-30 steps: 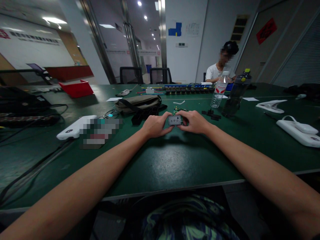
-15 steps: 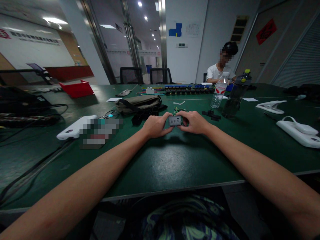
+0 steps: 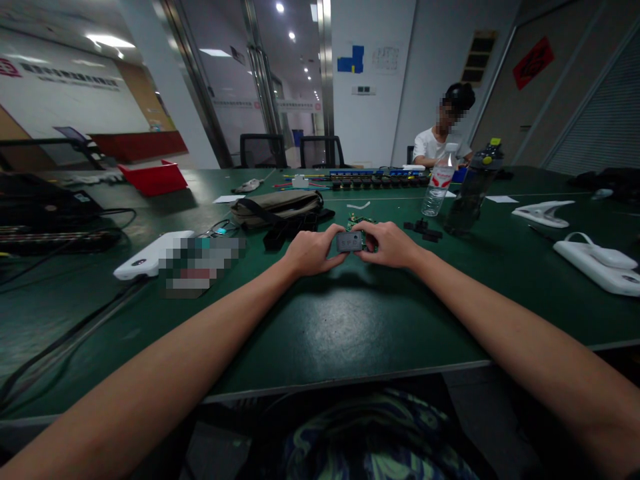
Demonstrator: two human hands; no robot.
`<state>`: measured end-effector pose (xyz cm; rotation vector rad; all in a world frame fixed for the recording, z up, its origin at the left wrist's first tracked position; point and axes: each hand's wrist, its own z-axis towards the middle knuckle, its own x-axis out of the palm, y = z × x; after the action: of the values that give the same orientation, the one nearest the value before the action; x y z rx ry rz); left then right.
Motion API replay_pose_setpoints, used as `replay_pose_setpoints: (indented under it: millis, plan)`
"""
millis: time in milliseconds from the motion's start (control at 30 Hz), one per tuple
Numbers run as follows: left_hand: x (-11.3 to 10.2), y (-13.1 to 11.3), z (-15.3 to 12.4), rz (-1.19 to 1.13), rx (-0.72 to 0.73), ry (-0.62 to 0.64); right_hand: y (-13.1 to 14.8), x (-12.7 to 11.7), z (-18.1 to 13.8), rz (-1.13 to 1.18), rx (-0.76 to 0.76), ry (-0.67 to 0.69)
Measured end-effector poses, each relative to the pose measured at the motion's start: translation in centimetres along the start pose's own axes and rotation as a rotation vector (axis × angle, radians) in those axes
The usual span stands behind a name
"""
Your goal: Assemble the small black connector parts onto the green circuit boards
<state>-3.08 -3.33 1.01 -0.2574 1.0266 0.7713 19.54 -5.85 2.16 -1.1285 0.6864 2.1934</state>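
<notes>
Between my two hands is a small dark grey rectangular box (image 3: pixel 349 243) with letters on its face and a round black spot near its upper right corner. My left hand (image 3: pixel 313 252) pinches its left end between thumb and fingers. At the right end, my right hand (image 3: pixel 391 244) grips it the same way. The box is held above the green table (image 3: pixel 330 327). Just behind the hands lie small green circuit boards (image 3: pixel 361 220), partly hidden by the fingers. Small black parts (image 3: pixel 423 231) lie to the right of my right hand.
An olive bag (image 3: pixel 277 208) and a black tray (image 3: pixel 287 233) lie left of the boards. A water bottle (image 3: pixel 439 183) and a dark bottle (image 3: pixel 473 190) stand at the right. White devices (image 3: pixel 153 255) sit at both sides. Across the table a person (image 3: pixel 440 143) sits.
The box's face looks darker and its lettering fainter than before, as if tilted slightly. Both hands keep their place and grip.
</notes>
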Motion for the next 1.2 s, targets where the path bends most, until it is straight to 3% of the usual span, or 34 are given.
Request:
replay_pose_setpoints:
  millis: [1200]
  plan:
    - [0.11,-0.01,0.01,0.017,0.017,-0.036,-0.06,-0.02,0.0,-0.002,0.008,0.008]
